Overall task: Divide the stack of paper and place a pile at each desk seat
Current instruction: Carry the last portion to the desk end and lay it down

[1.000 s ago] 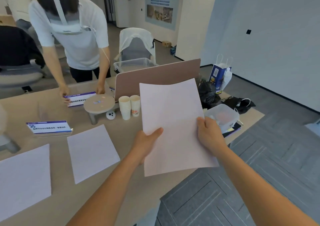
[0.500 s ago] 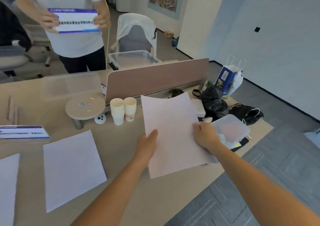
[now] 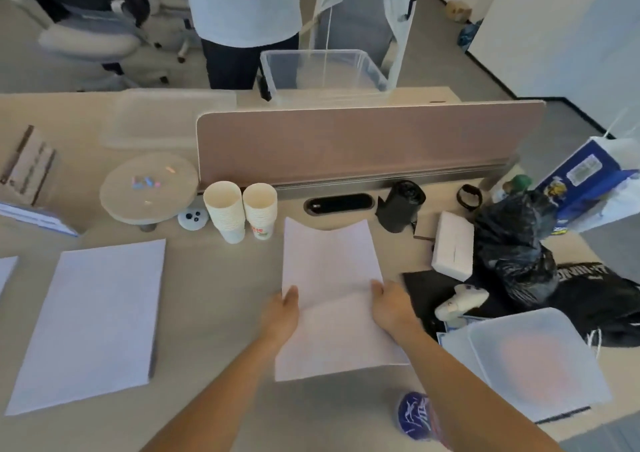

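Thumbs lie on top of the paper and the fingers are tucked out of sight beneath it. My left hand (image 3: 280, 316) pinches the left long edge of the sheaf (image 3: 332, 296) and my right hand (image 3: 391, 304) pinches the right edge, both about halfway along its length. The sheaf hangs low over the desk (image 3: 214, 296), in front of the divider (image 3: 363, 143) and just right of the stacked paper cups (image 3: 239, 209). I cannot tell whether its near edge touches the surface.

It looks thin and light, a few sheets at most. The far edge bows and a soft fold runs across between my hands, so it is limp rather than stiff. I judge that two-sided edge holds suit it, because a one-handed corner pinch would let it droop and fan apart. The sheets probably slide on each other, so they should go down flat.

To the left, well apart, a placed pile (image 3: 93, 320) lies flat on the desk. On the right a black mat (image 3: 422, 285) and a clear tub (image 3: 530, 358) crowd the spot.
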A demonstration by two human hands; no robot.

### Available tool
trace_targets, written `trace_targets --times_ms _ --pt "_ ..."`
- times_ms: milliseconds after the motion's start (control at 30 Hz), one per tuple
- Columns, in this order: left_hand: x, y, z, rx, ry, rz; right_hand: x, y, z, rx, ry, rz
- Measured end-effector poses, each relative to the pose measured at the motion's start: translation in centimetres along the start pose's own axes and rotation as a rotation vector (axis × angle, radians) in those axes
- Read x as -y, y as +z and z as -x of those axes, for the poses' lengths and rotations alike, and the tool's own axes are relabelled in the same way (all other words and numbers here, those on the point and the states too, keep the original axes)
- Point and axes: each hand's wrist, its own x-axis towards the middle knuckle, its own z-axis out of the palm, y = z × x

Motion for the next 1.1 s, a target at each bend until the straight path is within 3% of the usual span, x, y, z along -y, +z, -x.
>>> trace_targets --times_ms 233,1100 --pt "-0.3 4.3 -4.2 -0.018 0.001 -0.037 -1.0 -0.2 -6.7 0.09 0.054 0.06" --pt "0.6 6.6 -7.0 -0.049 -0.063 -0.007 -2.0 1.3 -12.7 0.242 0.053 0.19"
